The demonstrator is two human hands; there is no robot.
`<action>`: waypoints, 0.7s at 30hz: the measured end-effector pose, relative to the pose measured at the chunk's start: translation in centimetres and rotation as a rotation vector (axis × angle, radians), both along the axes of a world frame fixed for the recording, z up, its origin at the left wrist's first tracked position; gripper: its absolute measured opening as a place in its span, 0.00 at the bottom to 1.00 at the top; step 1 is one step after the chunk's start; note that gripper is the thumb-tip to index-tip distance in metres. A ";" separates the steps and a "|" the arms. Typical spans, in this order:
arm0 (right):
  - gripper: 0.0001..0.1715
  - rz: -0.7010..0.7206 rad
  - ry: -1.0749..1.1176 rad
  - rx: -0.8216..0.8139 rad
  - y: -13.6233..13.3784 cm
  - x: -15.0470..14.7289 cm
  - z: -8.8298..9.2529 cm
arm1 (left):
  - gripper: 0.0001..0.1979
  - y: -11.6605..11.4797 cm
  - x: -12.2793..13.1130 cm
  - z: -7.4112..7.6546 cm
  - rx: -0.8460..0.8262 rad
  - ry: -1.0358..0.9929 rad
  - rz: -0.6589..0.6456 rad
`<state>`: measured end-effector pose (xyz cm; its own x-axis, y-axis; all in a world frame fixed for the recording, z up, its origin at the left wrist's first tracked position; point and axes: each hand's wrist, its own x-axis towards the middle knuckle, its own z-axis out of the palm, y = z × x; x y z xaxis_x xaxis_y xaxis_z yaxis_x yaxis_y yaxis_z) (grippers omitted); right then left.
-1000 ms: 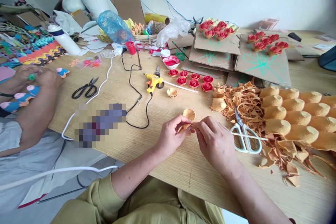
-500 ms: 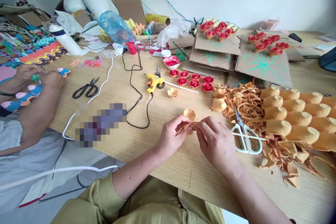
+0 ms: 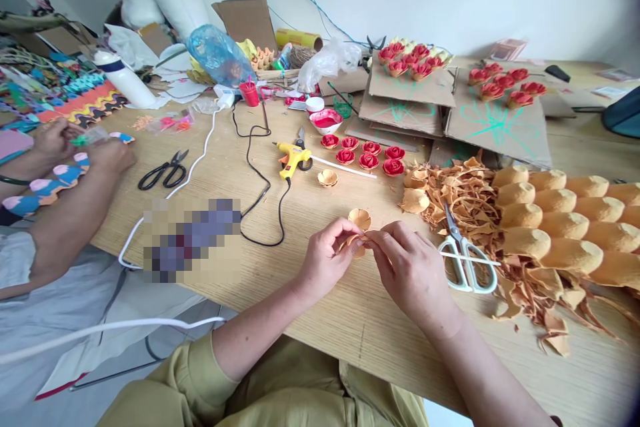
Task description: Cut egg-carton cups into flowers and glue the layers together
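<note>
My left hand and my right hand meet over the table, both closed in a pinch. Between their fingertips is a small tan petal-shaped carton piece, partly covered by the fingers. Just behind it sits a tan flower cup with cut petals. Another tan flower cup stands farther back, near a yellow glue gun. White-handled scissors lie to the right of my right hand, a thin white stick across them.
Several red paper roses stand beyond the hands, near a bowl of red paint. Tan egg cartons and carton scraps cover the right side. Black scissors lie left. A co-worker's hands work at far left.
My hands keep their pinch on the carton piece, with barely any shift. The co-worker's hands have moved slightly, and clear plastic now shows between them. The view has shifted a little.
</note>
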<state>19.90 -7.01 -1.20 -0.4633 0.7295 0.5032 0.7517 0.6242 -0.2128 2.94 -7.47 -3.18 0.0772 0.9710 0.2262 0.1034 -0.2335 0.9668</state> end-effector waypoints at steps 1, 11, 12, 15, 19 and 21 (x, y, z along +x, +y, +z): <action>0.09 -0.003 -0.010 0.004 0.0 0.0 0.0 | 0.02 0.0 0.0 0.0 -0.001 0.002 -0.008; 0.10 -0.011 -0.091 0.062 -0.1 -0.1 0.5 | 0.04 0.1 -0.1 -0.1 -0.037 -0.007 -0.022; 0.09 -0.016 -0.043 0.025 -0.1 -0.1 0.4 | 0.04 0.1 -0.1 -0.2 -0.027 0.006 -0.012; 0.09 -0.018 0.031 -0.055 0.0 -0.1 0.3 | 0.03 0.0 0.0 -0.4 0.002 0.026 0.010; 0.09 -0.013 0.018 -0.065 -0.1 0.0 0.2 | 0.02 0.0 0.1 -0.4 -0.017 0.014 -0.018; 0.10 -0.016 -0.007 -0.042 -0.1 0.0 0.1 | 0.02 0.0 0.1 -0.5 -0.029 0.027 -0.018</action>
